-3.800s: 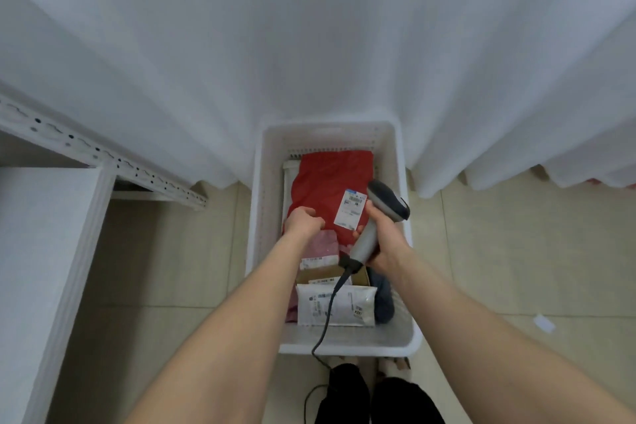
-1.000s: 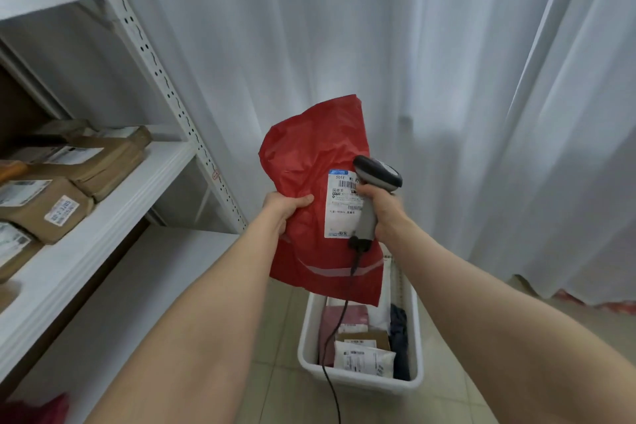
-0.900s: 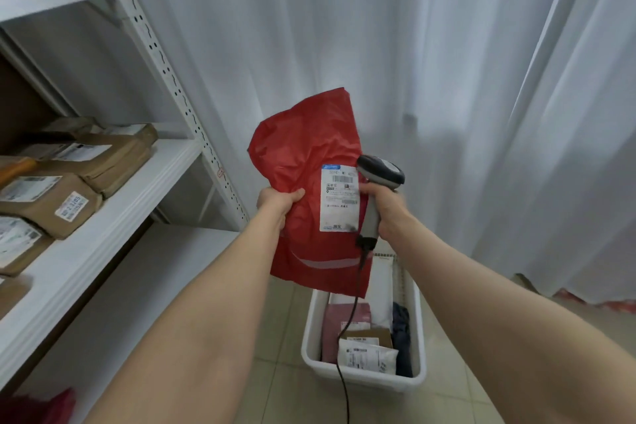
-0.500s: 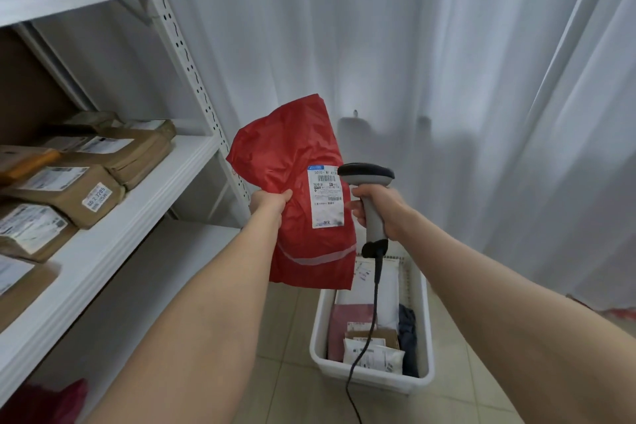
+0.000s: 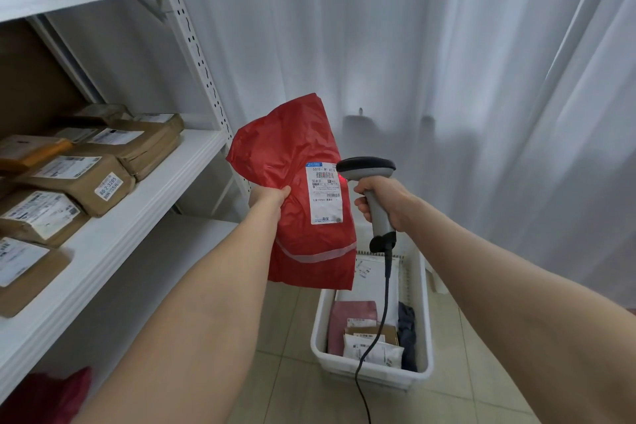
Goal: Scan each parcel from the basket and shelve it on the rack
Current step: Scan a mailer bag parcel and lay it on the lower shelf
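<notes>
Red scan light [image 5: 340, 176] newly on label [image 5: 323, 194]; left grip [image 5: 272, 198] tight on parcel [image 5: 285, 148], right grip [image 5: 382, 198] round scanner [image 5: 366, 167].

Place type: parcel storage room.
Rack: white slotted steel rack [image 5: 191, 45], left of the fingers of the left hand [image 5: 270, 198].
Stock: brown labelled parcels [image 5: 79, 179] on its shelf, left of those fingers.
Scanner: corded barcode scanner [image 5: 366, 169], gripped in the fingers of the right hand [image 5: 382, 196].
Label: printed barcode label [image 5: 324, 194] on the red parcel [image 5: 285, 148] that the left fingers grip.
Basket: white basket [image 5: 389, 380] of further parcels, below both sets of fingers.
</notes>
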Motion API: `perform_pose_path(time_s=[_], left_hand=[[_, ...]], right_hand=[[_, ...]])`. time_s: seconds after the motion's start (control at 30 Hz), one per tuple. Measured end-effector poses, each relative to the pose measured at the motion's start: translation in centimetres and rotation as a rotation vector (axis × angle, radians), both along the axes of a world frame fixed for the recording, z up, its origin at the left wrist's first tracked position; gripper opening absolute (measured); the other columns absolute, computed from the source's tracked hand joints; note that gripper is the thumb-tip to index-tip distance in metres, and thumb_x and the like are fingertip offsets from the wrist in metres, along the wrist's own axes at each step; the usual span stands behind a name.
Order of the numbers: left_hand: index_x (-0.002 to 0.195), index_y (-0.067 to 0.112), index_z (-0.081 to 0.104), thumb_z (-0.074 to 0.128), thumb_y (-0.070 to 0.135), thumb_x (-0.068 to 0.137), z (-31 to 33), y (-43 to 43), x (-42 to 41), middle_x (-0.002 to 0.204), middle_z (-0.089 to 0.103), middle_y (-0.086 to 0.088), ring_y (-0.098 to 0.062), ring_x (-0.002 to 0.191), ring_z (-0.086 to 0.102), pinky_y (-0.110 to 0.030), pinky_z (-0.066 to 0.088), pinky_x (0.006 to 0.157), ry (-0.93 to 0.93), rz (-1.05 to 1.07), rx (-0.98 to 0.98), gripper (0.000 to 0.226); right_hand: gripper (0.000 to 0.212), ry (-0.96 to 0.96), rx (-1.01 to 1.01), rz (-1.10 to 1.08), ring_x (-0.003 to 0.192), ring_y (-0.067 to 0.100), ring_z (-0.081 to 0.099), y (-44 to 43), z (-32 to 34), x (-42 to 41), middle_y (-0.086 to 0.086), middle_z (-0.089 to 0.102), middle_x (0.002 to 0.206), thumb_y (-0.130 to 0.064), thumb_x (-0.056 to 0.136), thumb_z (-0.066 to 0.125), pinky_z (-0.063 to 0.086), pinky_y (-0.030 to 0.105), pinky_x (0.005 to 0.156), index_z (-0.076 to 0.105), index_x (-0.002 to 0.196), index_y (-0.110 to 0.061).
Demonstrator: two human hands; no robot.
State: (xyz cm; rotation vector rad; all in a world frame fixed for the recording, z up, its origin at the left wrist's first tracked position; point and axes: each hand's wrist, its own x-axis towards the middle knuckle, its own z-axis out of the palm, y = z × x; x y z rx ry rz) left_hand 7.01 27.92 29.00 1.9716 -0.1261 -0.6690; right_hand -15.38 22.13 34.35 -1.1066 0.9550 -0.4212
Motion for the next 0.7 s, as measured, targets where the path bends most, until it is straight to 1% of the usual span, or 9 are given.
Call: perform_pose_path(time_s=[0.17,0.3,0.47,0.7], left_hand=[[0.130,0.009,0.052,0.080,0.030,0.076,0.2,-0.1,-0.2,0.127,0.061,-0.013,-0.036,0.113,0.058,-0.054,0.044,0.099,0.012,0.007,0.001,0.064],[0.133,0.008,0.049,0.078,0.030,0.079,0.1,-0.4,-0.4,0.128,0.059,-0.013,-0.035,0.114,0.057,-0.053,0.044,0.099,0.031,-0.008,-0.015,0.065],[0.131,0.007,0.050,0.079,0.029,0.077,0.5,-0.6,-0.6,0.127,0.059,-0.014,-0.037,0.113,0.057,-0.054,0.045,0.098,0.002,0.004,-0.009,0.066],[0.130,0.008,0.050,0.079,0.030,0.077,1.0,-0.6,-0.7,0.125,0.060,-0.014,-0.038,0.111,0.057,-0.056,0.044,0.098,0.014,-0.004,-0.002,0.065]], right_hand=[[0.005,0.009,-0.026,0.021,0.043,0.014,0.048,0.4,0.7,-0.3,0.008,0.052,0.060,-0.004,0.087,0.054,0.044,0.021,0.043,0.054,0.091,-0.006],[0.003,0.007,-0.038,0.025,0.043,0.013,0.048,0.6,1.1,-0.5,0.008,0.051,0.061,-0.003,0.086,0.054,0.043,0.022,0.043,0.054,0.088,-0.005],[0.003,-0.022,-0.006,0.007,0.042,0.012,0.052,0.6,1.1,-0.7,0.012,0.059,0.067,-0.003,0.087,0.057,0.045,0.021,0.043,0.059,0.089,-0.003],[0.006,-0.036,0.006,-0.016,0.040,0.012,0.052,0.1,1.0,-1.1,0.011,0.061,0.066,-0.004,0.087,0.058,0.046,0.019,0.041,0.058,0.092,-0.004]])
